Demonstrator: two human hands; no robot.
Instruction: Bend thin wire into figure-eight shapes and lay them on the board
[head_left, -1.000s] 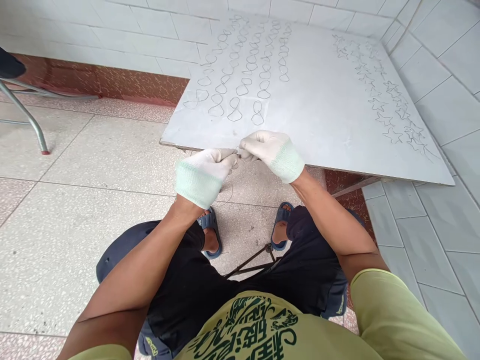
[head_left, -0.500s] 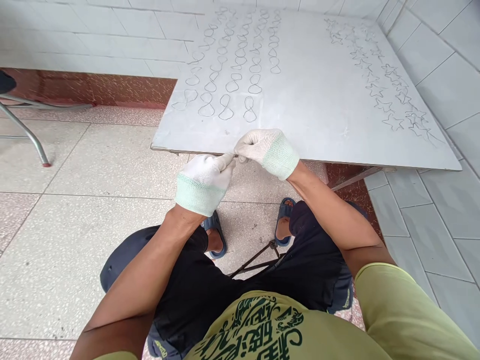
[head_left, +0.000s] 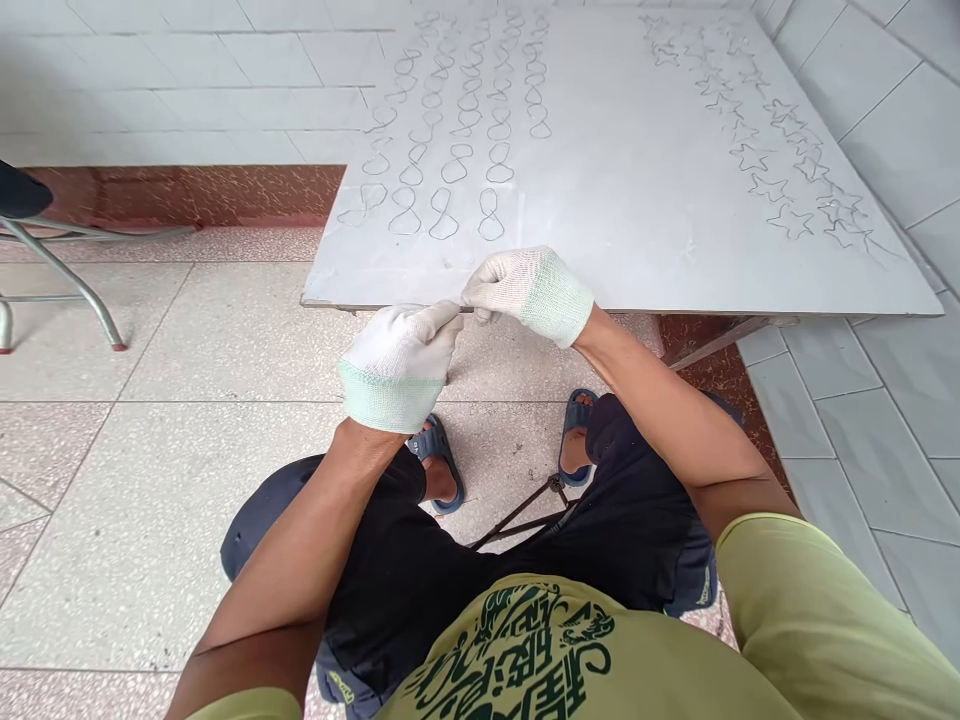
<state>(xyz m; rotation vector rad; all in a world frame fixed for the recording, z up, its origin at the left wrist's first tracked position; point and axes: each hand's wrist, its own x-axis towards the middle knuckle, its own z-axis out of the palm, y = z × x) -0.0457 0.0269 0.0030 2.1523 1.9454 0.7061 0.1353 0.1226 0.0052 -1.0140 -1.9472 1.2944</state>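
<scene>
White table (head_left: 622, 230): big slab, with both hands right at its front edge, left of the middle. Bump that edge and we'd guess the loose outlines could slide out of line.
Left hand (head_left: 401, 350): gloved, just off the front edge. Thumb and forefinger pinched together, no gap we can see.
Right hand (head_left: 521, 290): also gloved, over the front edge, thumb pressed to curled fingers. If it drifts forward, knuckles might snag the closest figure-eight.
Wire-like stars (head_left: 791, 221): bunched along the right edge. Some look overlapped, so lifting one could probably drag its neighbours.
Wire-like figure-eights (head_left: 490, 215): columns from near the front left corner to the back edge. They look light, so a stray brush could scatter them.
Dark sliver (head_left: 466, 309): between the fingertips, at the front edge. Both pinches seem to have it, but it's too small for us to say what it is. Uneven pull or slick gloves might let it drop to the floor (head_left: 240, 500).
Shirt print (head_left: 540, 650): dark green Chinese characters; one looks like 破, the rest beat us.
Trouser tag (head_left: 341, 687): pale lettering, too small for us to read.
</scene>
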